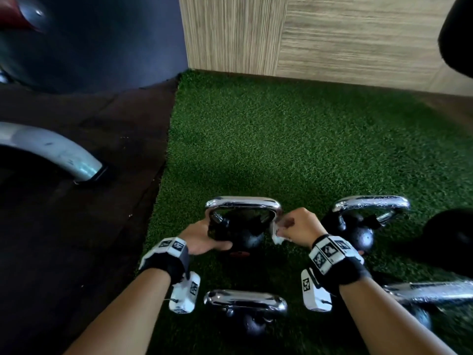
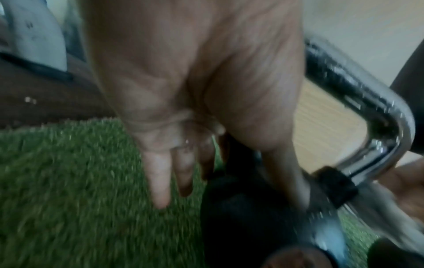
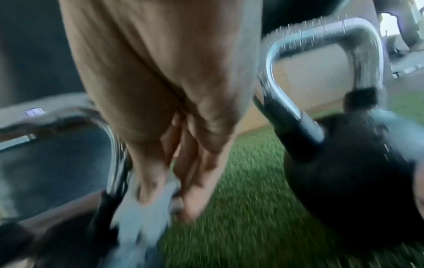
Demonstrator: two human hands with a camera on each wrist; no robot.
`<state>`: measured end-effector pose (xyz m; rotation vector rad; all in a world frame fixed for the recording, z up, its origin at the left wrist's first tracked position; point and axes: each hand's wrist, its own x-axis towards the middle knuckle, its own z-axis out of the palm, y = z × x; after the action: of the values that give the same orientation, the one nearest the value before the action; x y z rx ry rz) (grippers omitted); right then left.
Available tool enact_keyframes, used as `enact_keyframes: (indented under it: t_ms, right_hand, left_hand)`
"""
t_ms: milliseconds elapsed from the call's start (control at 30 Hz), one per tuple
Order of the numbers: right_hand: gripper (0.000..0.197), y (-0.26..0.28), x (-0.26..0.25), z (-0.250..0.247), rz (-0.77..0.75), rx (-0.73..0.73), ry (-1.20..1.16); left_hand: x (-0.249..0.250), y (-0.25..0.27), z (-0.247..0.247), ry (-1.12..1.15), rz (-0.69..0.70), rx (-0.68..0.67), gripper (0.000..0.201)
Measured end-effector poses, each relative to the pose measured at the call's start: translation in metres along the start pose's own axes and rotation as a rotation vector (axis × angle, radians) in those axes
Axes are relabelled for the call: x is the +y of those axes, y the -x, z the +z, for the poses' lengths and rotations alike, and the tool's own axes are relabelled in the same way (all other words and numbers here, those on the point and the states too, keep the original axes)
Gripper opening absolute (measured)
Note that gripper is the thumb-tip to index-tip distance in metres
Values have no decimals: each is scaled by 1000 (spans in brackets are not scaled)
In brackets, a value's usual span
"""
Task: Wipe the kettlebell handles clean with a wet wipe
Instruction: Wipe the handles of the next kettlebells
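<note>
Head view: four kettlebells on green turf [image 1: 294, 139], two rows of two. Far-left kettlebell [image 1: 236, 235] being worked; chrome handle [image 1: 243, 202] loop up. Left hand [image 1: 202, 238] cupped on the black ball's left side, thumb across the near face, fingers out of sight behind. Right hand [image 1: 298, 228] fisted round the handle's right upright, white wet wipe [image 1: 277, 235] bunched between fingers and chrome, a tail sticking out below. Far-right kettlebell [image 1: 358, 231] just beside the right wrist, handle beaded with droplets. Near-left kettlebell [image 1: 245, 307] between the forearms, near-right kettlebell [image 1: 430, 293] under the right forearm. Turf edge just left of the left wrist, dark floor [image 1: 76, 226] beyond with a curved grey metal leg [image 1: 56, 152]. Open turf ahead up to the wood-panel wall [image 1: 332, 34]. Left wrist view, blurred: left hand [image 2: 183, 81] with fingers [image 2: 160, 172] straight, pointing down at the turf beside the ball [image 2: 241, 217]; thumb along the ball toward the handle's black collar. Chrome handle [image 2: 378, 112] at right, wet. Right wrist view, heavy blur: right hand [image 3: 165, 108] curled, wipe [image 3: 142, 214] pinched against the chrome upright at left. Far-right kettlebell [image 3: 344, 163] close on the right, strip of bare turf between.
</note>
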<state>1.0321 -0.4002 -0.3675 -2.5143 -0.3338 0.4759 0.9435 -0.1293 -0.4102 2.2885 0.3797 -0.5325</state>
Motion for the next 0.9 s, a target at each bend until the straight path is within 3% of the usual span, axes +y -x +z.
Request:
enact_keyframes:
  t_ms: [33,100,200,233,267,333,400,500,733,833,900]
  right_hand:
    - [9,5,0,-6,-22,-66,37]
    - [12,17,-5,-21,-112,-161,79]
    - [12,35,-24,-41,-294,-138,-6]
    - [12,41,-34,-47,-353,-104,-63]
    - [12,46,-45,-51,-409,-68,-124]
    - [15,54,-66,-56,-498,-9,-216]
    - [20,60,-83,-57,-552,43,-272]
    - [26,64,-98,-54,-592,161,-297]
    - [33,54,-111,-42,-648,485,-207]
    - [42,49,-102,-44,-615,372,-215]
    - [50,42,-84,-45,-590,245,-274]
  left_hand:
    - [-5,4,-8,-31,-1,3,76]
    - [-12,18,-29,15,45,154,50]
    - [-2,49,-53,245,246,519,29]
    - [7,59,-59,353,344,553,20]
    - [19,68,-63,468,435,501,16]
    - [44,83,-65,682,520,264,28]
    - [63,88,-64,783,508,65,33]
    - [78,88,-65,810,490,-50,36]
    - [80,79,-66,864,459,-72,31]
    - [78,74,-63,888,448,-39,30]
    - [75,71,-66,794,487,89,30]
